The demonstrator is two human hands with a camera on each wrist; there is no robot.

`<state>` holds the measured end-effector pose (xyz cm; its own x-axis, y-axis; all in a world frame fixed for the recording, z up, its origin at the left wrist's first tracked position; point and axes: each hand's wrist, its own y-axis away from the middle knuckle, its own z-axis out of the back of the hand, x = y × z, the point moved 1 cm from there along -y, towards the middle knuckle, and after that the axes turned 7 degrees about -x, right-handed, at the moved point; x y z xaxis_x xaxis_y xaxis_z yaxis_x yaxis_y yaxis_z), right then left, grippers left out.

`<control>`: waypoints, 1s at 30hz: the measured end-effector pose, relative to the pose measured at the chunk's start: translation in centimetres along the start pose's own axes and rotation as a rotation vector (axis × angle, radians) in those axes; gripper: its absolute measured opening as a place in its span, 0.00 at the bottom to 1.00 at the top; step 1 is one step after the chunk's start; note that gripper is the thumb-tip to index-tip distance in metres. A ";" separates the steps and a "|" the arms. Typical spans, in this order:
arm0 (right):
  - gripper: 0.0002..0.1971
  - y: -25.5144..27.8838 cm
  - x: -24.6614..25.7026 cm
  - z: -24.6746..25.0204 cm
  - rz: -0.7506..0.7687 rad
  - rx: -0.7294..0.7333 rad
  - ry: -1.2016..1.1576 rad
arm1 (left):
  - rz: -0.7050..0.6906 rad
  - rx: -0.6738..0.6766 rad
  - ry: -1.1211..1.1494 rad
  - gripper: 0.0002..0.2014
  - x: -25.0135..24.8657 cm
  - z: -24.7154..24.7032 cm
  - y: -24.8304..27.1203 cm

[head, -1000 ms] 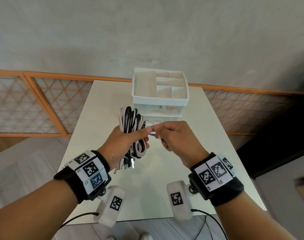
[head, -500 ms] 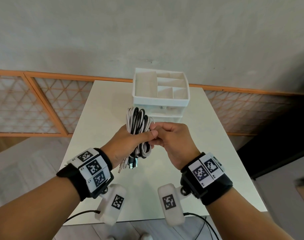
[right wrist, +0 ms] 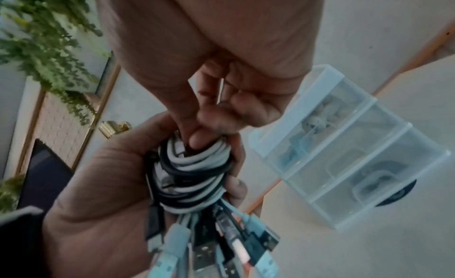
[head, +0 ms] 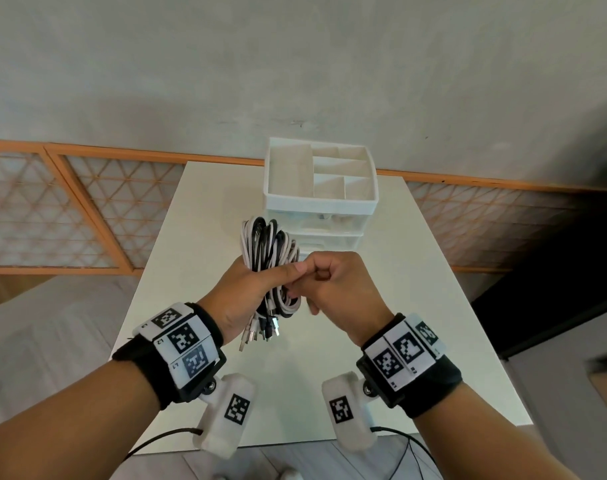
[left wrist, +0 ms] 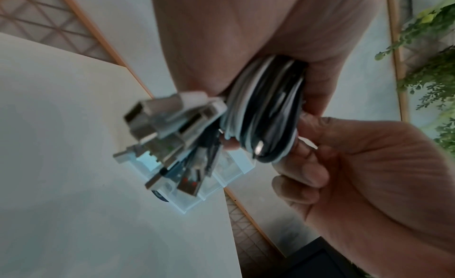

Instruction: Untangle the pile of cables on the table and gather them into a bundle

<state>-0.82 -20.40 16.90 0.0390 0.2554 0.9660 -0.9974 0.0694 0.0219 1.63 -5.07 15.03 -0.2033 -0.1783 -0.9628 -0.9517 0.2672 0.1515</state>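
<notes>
While the left hand (head: 246,292) grips the cable bundle (head: 269,251) above the table (head: 416,289), just in front of the drawer organizer (head: 321,199) | right hand (head: 333,289), a second ago pulling a strand aside, now touches the bundle, fingertips (right wrist: 197,142) tucked into the coils, pinching them | plugs (head: 260,332) dangle below.

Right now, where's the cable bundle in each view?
Head: cable bundle at centre, gripped by the left hand.
Left wrist: upper centre-right, plugs fanning left.
Right wrist: lower centre, plugs pointing down.
Shared landmark: the white drawer organizer.
</notes>
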 end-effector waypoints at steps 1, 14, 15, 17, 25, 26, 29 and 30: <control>0.06 0.0 -0.1 -0.1 0.041 -0.022 0.028 | 0.012 -0.015 0.012 0.22 -0.1 0.0 0.0; 0.15 -1.3 -0.3 0.8 0.069 -0.139 -0.065 | 0.099 -0.093 0.083 0.06 0.4 1.8 0.2; 0.26 -1.5 -0.4 0.6 0.012 -0.078 -0.047 | 0.094 -0.087 0.103 0.07 0.2 1.7 0.3; 0.48 -1.2 0.0 -0.5 -0.062 0.182 -0.038 | 0.073 -0.070 0.117 0.15 0.1 1.5 0.3; 0.52 -1.1 0.8 -4.3 0.068 0.192 -0.128 | 0.056 -0.039 0.154 0.11 -0.6 1.3 0.0; 0.50 -1.2 0.6 -4.7 0.081 0.136 -0.107 | 0.058 -0.032 0.133 0.10 -0.6 1.4 -0.1; 0.45 -1.3 -0.2 -6.0 0.104 -0.007 -0.031 | 0.062 0.003 0.006 0.07 -0.9 2.0 -0.2; 0.44 -1.4 -0.5 -6.2 0.104 -0.034 -0.012 | 0.050 -0.014 -0.042 0.07 -1.0 2.2 -0.2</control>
<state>0.89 -14.60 14.83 -0.0653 0.2509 0.9658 -0.9933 0.0758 -0.0869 2.50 -2.86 15.50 -0.2407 -0.1249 -0.9625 -0.9438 0.2617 0.2021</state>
